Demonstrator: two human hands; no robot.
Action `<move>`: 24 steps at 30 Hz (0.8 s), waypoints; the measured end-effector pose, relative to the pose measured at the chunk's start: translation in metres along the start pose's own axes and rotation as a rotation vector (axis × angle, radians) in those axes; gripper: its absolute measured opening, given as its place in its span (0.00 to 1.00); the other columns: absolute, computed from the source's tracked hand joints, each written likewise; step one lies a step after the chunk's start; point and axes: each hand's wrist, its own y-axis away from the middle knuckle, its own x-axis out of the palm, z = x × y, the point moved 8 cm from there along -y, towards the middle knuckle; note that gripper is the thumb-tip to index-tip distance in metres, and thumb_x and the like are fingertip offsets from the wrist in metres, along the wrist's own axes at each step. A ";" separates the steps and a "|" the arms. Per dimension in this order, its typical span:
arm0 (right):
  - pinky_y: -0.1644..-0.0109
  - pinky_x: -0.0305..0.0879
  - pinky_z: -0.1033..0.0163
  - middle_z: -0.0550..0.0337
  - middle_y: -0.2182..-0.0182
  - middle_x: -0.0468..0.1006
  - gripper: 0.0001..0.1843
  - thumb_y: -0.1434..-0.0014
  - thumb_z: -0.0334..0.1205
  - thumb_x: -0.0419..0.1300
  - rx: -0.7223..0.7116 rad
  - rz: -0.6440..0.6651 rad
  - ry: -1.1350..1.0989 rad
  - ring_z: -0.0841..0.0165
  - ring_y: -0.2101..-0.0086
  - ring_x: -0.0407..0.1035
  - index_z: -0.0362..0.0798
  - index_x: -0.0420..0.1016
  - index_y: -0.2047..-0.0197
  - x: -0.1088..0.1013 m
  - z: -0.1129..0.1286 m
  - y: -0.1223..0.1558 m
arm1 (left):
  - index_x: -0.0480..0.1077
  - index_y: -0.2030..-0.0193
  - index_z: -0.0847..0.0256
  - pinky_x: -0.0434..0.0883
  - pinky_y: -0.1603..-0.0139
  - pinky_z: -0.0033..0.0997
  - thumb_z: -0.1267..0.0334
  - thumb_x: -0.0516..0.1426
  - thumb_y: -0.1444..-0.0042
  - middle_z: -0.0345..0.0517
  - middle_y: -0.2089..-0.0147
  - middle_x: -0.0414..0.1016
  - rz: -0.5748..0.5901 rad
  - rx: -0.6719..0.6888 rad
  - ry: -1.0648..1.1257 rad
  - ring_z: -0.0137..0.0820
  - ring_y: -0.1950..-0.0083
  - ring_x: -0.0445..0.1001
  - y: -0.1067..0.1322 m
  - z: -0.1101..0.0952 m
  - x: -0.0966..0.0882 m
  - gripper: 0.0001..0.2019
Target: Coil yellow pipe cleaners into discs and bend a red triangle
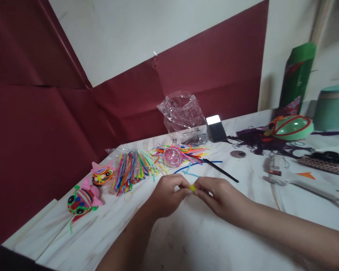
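My left hand (169, 194) and my right hand (222, 194) meet over the middle of the white table. Thumb and fingers of both pinch a small yellow fuzzy piece (192, 188) between them. It looks like a bit of pipe cleaner, though most of it is hidden by the fingertips. Just beyond the hands lie a light blue pipe cleaner (190, 174), a dark blue one (214, 162) and a black stick (222, 171). Behind these, a clear pink-rimmed plastic ball (173, 156) rests against loose coloured pipe cleaners (193, 153).
Bundled pipe cleaners (135, 169) and two decorated fish figures, one pink and green (83, 199), lie left. A glue gun (305, 182) is at right, near purple threads (251, 139) and a green balloon-like fish (293, 128). A phone (216, 130) leans behind, beside a plastic bag (183, 114).
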 end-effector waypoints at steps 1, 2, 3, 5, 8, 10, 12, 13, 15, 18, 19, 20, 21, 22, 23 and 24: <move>0.72 0.58 0.67 0.60 0.77 0.71 0.09 0.43 0.36 0.48 0.011 -0.012 -0.009 0.70 0.75 0.65 0.47 0.66 0.72 -0.001 -0.001 0.000 | 0.69 0.76 0.63 0.63 0.65 0.26 0.68 0.56 0.52 0.42 0.73 0.70 -0.013 0.015 -0.010 0.28 0.70 0.67 0.000 0.000 0.000 0.05; 0.72 0.59 0.67 0.60 0.77 0.71 0.09 0.43 0.37 0.49 0.031 -0.020 -0.030 0.70 0.75 0.65 0.47 0.66 0.72 -0.002 -0.002 0.000 | 0.69 0.76 0.63 0.63 0.66 0.26 0.68 0.56 0.51 0.42 0.74 0.70 -0.035 0.023 -0.003 0.28 0.70 0.67 0.000 0.000 -0.001 0.05; 0.71 0.59 0.67 0.61 0.77 0.71 0.09 0.43 0.38 0.49 0.059 -0.018 -0.067 0.70 0.75 0.65 0.47 0.66 0.72 -0.003 -0.004 -0.001 | 0.69 0.75 0.63 0.63 0.66 0.26 0.68 0.55 0.51 0.42 0.74 0.70 -0.066 0.032 0.010 0.28 0.70 0.67 0.000 0.000 -0.001 0.05; 0.70 0.60 0.67 0.62 0.78 0.70 0.10 0.42 0.39 0.49 0.109 0.018 -0.186 0.71 0.75 0.65 0.47 0.65 0.73 -0.003 -0.006 -0.003 | 0.67 0.75 0.63 0.63 0.66 0.26 0.67 0.55 0.50 0.42 0.74 0.69 -0.136 0.056 0.017 0.28 0.71 0.67 0.001 0.000 -0.003 0.05; 0.67 0.61 0.67 0.61 0.76 0.70 0.14 0.41 0.43 0.47 0.129 0.107 -0.369 0.71 0.73 0.65 0.47 0.65 0.73 -0.001 -0.007 -0.006 | 0.66 0.76 0.63 0.63 0.66 0.26 0.67 0.54 0.49 0.42 0.74 0.68 -0.184 0.125 -0.057 0.28 0.71 0.66 0.003 -0.005 -0.003 0.06; 0.67 0.60 0.66 0.61 0.76 0.69 0.15 0.41 0.45 0.46 0.146 0.139 -0.396 0.71 0.72 0.64 0.46 0.65 0.73 0.000 -0.009 -0.008 | 0.65 0.75 0.63 0.63 0.66 0.26 0.67 0.52 0.48 0.43 0.74 0.68 -0.135 0.197 -0.117 0.28 0.71 0.66 0.004 -0.010 0.001 0.07; 0.70 0.57 0.67 0.62 0.77 0.67 0.15 0.42 0.45 0.48 0.193 0.162 -0.384 0.72 0.74 0.61 0.46 0.65 0.73 0.002 -0.015 -0.008 | 0.65 0.74 0.63 0.63 0.66 0.27 0.68 0.51 0.47 0.45 0.73 0.69 -0.066 0.274 -0.149 0.28 0.70 0.66 0.006 -0.015 0.008 0.07; 0.71 0.55 0.68 0.63 0.78 0.66 0.14 0.43 0.46 0.49 0.212 0.170 -0.381 0.72 0.75 0.59 0.46 0.64 0.74 0.002 -0.017 -0.008 | 0.65 0.74 0.63 0.63 0.66 0.27 0.68 0.51 0.47 0.45 0.72 0.69 -0.041 0.298 -0.149 0.28 0.69 0.66 0.006 -0.016 0.011 0.07; 0.73 0.53 0.68 0.65 0.79 0.63 0.14 0.44 0.46 0.51 0.240 0.181 -0.407 0.74 0.77 0.56 0.46 0.63 0.75 0.002 -0.018 -0.008 | 0.65 0.73 0.63 0.63 0.65 0.27 0.68 0.51 0.46 0.46 0.71 0.70 -0.024 0.296 -0.114 0.28 0.68 0.67 0.005 -0.015 0.013 0.06; 0.74 0.51 0.69 0.65 0.80 0.63 0.16 0.46 0.49 0.52 0.286 0.185 -0.545 0.74 0.77 0.55 0.46 0.62 0.77 0.002 -0.019 -0.008 | 0.66 0.74 0.63 0.63 0.65 0.26 0.67 0.53 0.47 0.43 0.72 0.70 -0.070 0.210 -0.011 0.27 0.69 0.67 0.003 -0.009 0.012 0.06; 0.74 0.51 0.68 0.65 0.80 0.64 0.17 0.46 0.50 0.52 0.304 0.186 -0.604 0.74 0.78 0.55 0.45 0.62 0.76 0.002 -0.019 -0.007 | 0.66 0.75 0.63 0.63 0.65 0.25 0.67 0.54 0.48 0.42 0.73 0.69 -0.093 0.176 0.029 0.27 0.70 0.66 0.002 -0.006 0.011 0.06; 0.73 0.51 0.68 0.65 0.80 0.64 0.17 0.46 0.51 0.52 0.318 0.187 -0.653 0.74 0.78 0.56 0.45 0.62 0.76 0.002 -0.019 -0.007 | 0.66 0.76 0.63 0.63 0.65 0.25 0.66 0.55 0.49 0.42 0.74 0.69 -0.112 0.144 0.074 0.27 0.70 0.66 0.001 -0.004 0.010 0.06; 0.73 0.51 0.68 0.65 0.81 0.64 0.18 0.47 0.52 0.53 0.326 0.186 -0.686 0.74 0.78 0.56 0.45 0.63 0.76 0.002 -0.019 -0.008 | 0.66 0.76 0.64 0.63 0.65 0.26 0.66 0.56 0.50 0.42 0.74 0.68 -0.123 0.111 0.127 0.27 0.70 0.66 0.000 -0.001 0.011 0.06; 0.73 0.51 0.68 0.65 0.81 0.64 0.19 0.47 0.53 0.53 0.330 0.182 -0.700 0.74 0.78 0.56 0.45 0.63 0.76 0.001 -0.020 -0.008 | 0.66 0.76 0.64 0.63 0.65 0.26 0.65 0.56 0.50 0.42 0.74 0.69 -0.125 0.075 0.192 0.27 0.70 0.66 0.000 0.002 0.012 0.07; 0.73 0.51 0.68 0.65 0.81 0.64 0.19 0.48 0.54 0.53 0.329 0.175 -0.695 0.74 0.78 0.56 0.45 0.63 0.76 0.000 -0.021 -0.009 | 0.66 0.76 0.64 0.63 0.66 0.26 0.65 0.56 0.51 0.43 0.74 0.69 -0.125 0.035 0.264 0.27 0.70 0.66 -0.001 0.006 0.014 0.07; 0.72 0.51 0.68 0.65 0.81 0.64 0.19 0.48 0.54 0.53 0.323 0.165 -0.680 0.74 0.78 0.56 0.45 0.63 0.76 -0.001 -0.021 -0.009 | 0.66 0.76 0.64 0.62 0.68 0.26 0.65 0.57 0.52 0.43 0.74 0.69 -0.127 -0.008 0.338 0.27 0.71 0.66 -0.001 0.009 0.016 0.07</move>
